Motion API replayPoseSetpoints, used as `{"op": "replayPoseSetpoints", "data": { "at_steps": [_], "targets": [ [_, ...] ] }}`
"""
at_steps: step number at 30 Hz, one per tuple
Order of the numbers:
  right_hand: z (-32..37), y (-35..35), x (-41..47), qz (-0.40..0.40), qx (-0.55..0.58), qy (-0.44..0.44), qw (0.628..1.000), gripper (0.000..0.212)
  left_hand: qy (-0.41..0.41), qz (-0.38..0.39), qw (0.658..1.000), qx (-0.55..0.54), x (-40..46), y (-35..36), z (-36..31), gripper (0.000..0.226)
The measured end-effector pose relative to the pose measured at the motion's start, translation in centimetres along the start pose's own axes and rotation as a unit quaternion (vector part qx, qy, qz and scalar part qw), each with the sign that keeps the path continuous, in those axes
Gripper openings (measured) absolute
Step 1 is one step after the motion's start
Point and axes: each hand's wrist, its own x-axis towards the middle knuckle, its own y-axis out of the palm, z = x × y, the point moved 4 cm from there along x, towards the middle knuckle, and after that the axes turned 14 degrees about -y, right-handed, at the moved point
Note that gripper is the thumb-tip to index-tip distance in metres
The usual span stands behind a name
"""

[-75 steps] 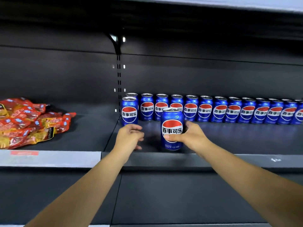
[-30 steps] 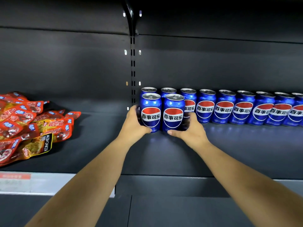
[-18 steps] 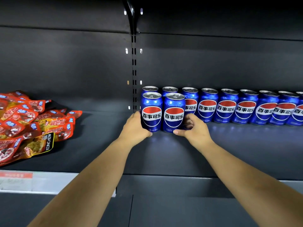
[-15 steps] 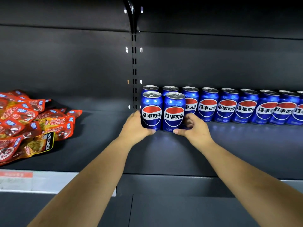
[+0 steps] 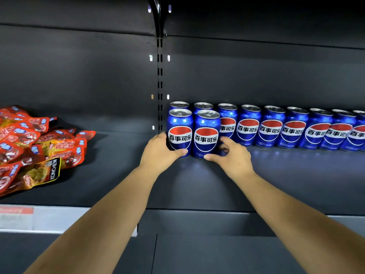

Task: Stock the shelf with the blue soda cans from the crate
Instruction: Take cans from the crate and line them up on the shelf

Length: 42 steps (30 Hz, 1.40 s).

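Head view: both front cans now stand pushed back against the rear row (image 5: 272, 125); left hand (image 5: 158, 153) grips one can (image 5: 180, 131), right hand (image 5: 235, 157) loosely cups its neighbour (image 5: 206, 133), second row begun.

On the dark shelf (image 5: 286, 180) we have open deck all along the near side, to the right of our right hand (image 5: 235, 159) and in front of the back row of cans (image 5: 292, 128), which closes off the far edge against the rear wall. The two front cans (image 5: 193, 135) stand touching each other at the left end, with our left hand (image 5: 160, 153) filling the narrow gap between them and the slotted upright (image 5: 160, 84). Left of that upright, the deck is open near the cans, while the heap of red snack packets (image 5: 33, 147) blocks the far-left stretch.
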Motion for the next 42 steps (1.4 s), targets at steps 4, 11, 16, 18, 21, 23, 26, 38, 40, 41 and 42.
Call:
{"op": "replayPoseSetpoints", "data": {
  "at_steps": [4, 11, 16, 18, 21, 23, 26, 38, 40, 41, 42],
  "targets": [
    [0.3, 0.0, 0.0, 0.003, -0.013, -0.005, 1.000, 0.069, 0.006, -0.004, 1.000, 0.015, 0.1, 0.1, 0.1, 0.061],
    [0.6, 0.0, -0.2, 0.018, -0.004, -0.002, 1.000, 0.072, 0.006, 0.002, 0.999, 0.034, 0.0, 0.2, 0.3, 0.067],
    [1.7, -0.7, -0.8, 0.037, 0.001, 0.005, 0.999, 0.077, 0.006, -0.013, 0.997, 0.079, -1.0, -0.4, -0.2, 0.070],
    [2.3, -1.2, -1.4, 0.051, 0.020, 0.000, 0.998, 0.082, 0.002, -0.018, 0.993, 0.118, -1.7, -0.9, -0.5, 0.067],
    [3.3, -2.2, -2.7, 0.073, 0.032, -0.015, 0.997, 0.086, -0.004, -0.028, 0.987, 0.155, -3.3, -1.7, -0.9, 0.069],
    [3.8, -3.1, -3.8, 0.080, 0.027, -0.020, 0.996, 0.086, -0.006, -0.033, 0.983, 0.180, -4.9, -2.2, -1.4, 0.072],
    [4.3, -5.0, -5.8, 0.068, 0.029, -0.025, 0.997, 0.083, 0.000, -0.041, 0.977, 0.208, -8.1, -2.8, -2.6, 0.072],
    [6.1, -12.7, -17.8, 0.104, -0.009, -0.082, 0.991, 0.077, 0.001, -0.077, 0.969, 0.235, -23.4, -3.2, -5.6, 0.065],
    [6.0, -13.9, -20.4, 0.117, -0.015, -0.086, 0.989, 0.077, -0.009, -0.080, 0.969, 0.234, -26.1, -2.8, -5.4, 0.066],
    [5.8, -14.4, -21.7, 0.123, -0.016, -0.086, 0.989, 0.076, -0.014, -0.079, 0.969, 0.232, -27.5, -2.5, -5.3, 0.067],
    [5.6, -14.9, -23.0, 0.128, -0.015, -0.085, 0.988, 0.075, -0.020, -0.074, 0.970, 0.229, -28.8, -2.1, -5.2, 0.068]
  ]
}}
